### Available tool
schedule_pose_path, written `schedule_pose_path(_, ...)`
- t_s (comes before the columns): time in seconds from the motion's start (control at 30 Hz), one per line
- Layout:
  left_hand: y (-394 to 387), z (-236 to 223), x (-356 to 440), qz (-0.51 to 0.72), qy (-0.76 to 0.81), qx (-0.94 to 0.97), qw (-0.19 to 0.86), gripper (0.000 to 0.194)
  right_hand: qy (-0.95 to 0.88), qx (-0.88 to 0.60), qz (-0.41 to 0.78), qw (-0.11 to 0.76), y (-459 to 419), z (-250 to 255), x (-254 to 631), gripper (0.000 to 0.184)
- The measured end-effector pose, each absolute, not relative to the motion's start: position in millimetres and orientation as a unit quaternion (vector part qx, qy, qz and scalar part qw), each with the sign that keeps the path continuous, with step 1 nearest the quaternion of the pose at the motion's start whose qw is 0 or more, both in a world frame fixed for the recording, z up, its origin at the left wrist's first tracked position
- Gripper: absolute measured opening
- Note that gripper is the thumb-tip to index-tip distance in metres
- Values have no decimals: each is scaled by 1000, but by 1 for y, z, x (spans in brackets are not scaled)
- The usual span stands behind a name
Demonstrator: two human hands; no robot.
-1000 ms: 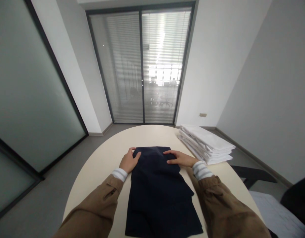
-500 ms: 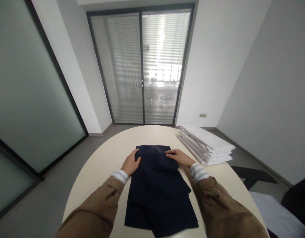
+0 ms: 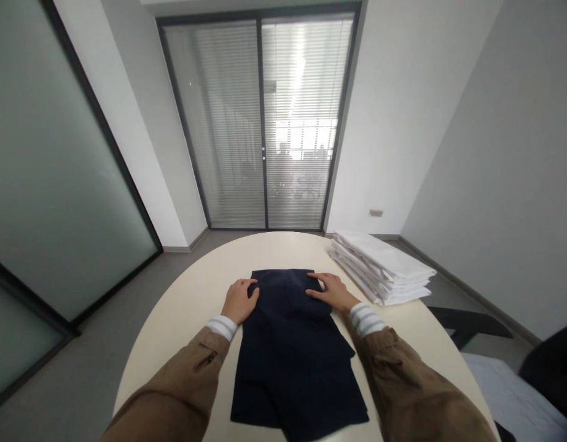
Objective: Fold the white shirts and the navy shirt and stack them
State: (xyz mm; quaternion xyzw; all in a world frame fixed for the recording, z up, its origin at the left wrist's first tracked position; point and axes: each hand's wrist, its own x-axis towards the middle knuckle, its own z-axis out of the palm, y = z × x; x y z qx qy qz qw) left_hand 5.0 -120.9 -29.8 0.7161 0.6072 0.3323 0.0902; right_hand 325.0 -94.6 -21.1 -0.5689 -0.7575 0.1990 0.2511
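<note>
A dark navy garment lies spread on the round cream table, its far edge straight and its lower part flaring into overlapping panels. Its exact kind is hard to make out. My left hand rests at the upper left edge of the cloth, thumb and fingers apart. At the upper right edge, my right hand touches the fabric with forefinger and thumb spread. Neither hand visibly pinches the cloth.
A stack of folded white cloths sits at the table's right rim. Beyond that rim stand a black chair and a whitish marbled surface. Glass doors with blinds are across the room.
My right hand's forefinger and thumb have spread further apart, the forefinger reaching toward the far edge. My left hand stays nearly in place. The garment lies as before.
</note>
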Motion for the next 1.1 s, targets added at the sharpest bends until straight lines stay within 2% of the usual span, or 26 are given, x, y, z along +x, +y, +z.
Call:
schedule_pose_path(0.07, -114, -34, 3, 358, 599, 709, 104, 29, -736, -610, 142, 257, -96, -28, 324, 66)
schedule_pose_path(0.13, -107, -38, 1, 382, 588, 702, 126, 29, -730, -615, 145, 259, -96, -35, 323, 62)
schedule_pose_path(0.2, -98, -43, -1, 394, 580, 700, 140, 29, -738, -591, 175, 273, -93, -39, 322, 57)
schedule_pose_path(0.3, -88, -48, -2, 406, 565, 703, 145, 32, -738, -521, 243, 353, -86, -41, 321, 52)
schedule_pose_path(0.4, -82, -50, 0, 421, 543, 713, 145, 37, -700, -457, 326, 442, -81, -38, 317, 54)
schedule_pose_path(0.53, -77, -49, 3, 459, 500, 722, 133, 50, -629, -456, 391, 494, -82, -32, 311, 59)
schedule_pose_path(0.6, -74, -49, 4, 481, 475, 725, 136, 54, -582, -460, 447, 500, -83, -29, 309, 60)
schedule_pose_path(0.73, -68, -50, 5, 484, 463, 720, 180, 58, -547, -444, 545, 455, -81, -27, 310, 52)
schedule_pose_path(0.8, -66, -49, 7, 487, 474, 701, 216, 64, -578, -441, 528, 439, -77, -27, 313, 51)
schedule_pose_path(0.9, -70, -44, 10, 496, 495, 660, 270, 69, -637, -468, 417, 448, -67, -28, 318, 49)
schedule_pose_path(1.0, -83, -36, 14, 479, 485, 689, 246, 51, -661, -511, 285, 470, -59, -30, 323, 53)
schedule_pose_path(1.1, -99, -28, 17, 415, 441, 774, 187, 37, -643, -545, 244, 479, -57, -31, 325, 60)
